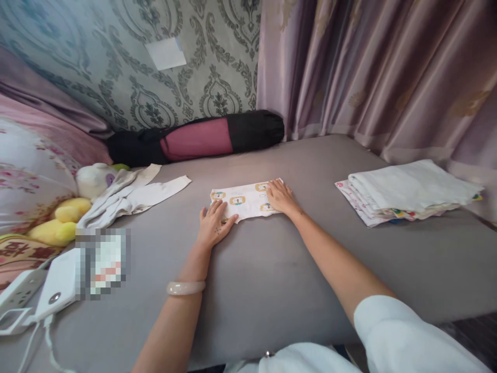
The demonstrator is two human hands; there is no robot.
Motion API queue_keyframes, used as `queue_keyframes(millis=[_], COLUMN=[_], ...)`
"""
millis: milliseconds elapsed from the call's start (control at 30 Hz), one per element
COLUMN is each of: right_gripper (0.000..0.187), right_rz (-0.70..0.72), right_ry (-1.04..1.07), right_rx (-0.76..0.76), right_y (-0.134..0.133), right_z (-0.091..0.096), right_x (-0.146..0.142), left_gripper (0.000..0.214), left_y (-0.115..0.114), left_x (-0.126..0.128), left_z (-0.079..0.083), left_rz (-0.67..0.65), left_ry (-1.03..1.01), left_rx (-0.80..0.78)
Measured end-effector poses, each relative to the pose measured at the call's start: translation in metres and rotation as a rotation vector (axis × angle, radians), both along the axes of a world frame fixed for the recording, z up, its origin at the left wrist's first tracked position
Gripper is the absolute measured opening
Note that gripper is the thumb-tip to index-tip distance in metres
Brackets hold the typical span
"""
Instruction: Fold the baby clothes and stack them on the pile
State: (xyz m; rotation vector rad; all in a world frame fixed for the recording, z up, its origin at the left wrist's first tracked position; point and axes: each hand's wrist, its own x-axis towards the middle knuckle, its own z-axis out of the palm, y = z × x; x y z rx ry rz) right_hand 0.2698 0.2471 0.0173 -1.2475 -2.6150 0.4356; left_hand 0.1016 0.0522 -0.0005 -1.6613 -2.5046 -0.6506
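A white cloth with yellow and teal printed pictures lies folded into a flat rectangle on the grey bed sheet. My left hand rests on its near left corner, fingers stretched and thumb spread out. On the cloth's right end, my right hand lies flat with its fingers extended. Both palms face down, and neither hand grips the fabric. A pale bangle circles my left wrist.
At right sits a stack of folded cloths. Crumpled pale clothing and plush toys lie at left, near a white power bank with cables and a power strip. A black-and-maroon long bag lies along the wall.
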Motion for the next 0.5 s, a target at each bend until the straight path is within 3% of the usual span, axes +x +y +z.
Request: queue_keyframes(millis=[100,233,300,500], right_gripper=[0.049,0.043,0.037,0.037], right_rz=[-0.136,-0.33,-0.332,-0.268], right_ry=[0.118,-0.03,-0.097,-0.154], right_rx=[-0.087,-0.206,-0.239,-0.25], right_y=[0.015,0.04,0.046,0.043], right_z=[0.012,0.019,0.018,0.017], right_x=[0.01,0.032,0.04,0.034], left_gripper=[0.047,0.042,0.039,0.031], left_y=[0.001,0.003,0.005,0.023], left_x=[-0.007,-0.025,-0.035,-0.046], left_z=[0.001,-0.001,-0.003,0.004], left_rz=[0.113,0.446,0.542,0.59], left_ry=[-0.093,-0.171,-0.192,-0.306], left_rx=[0.101,0.127,0.095,0.003])
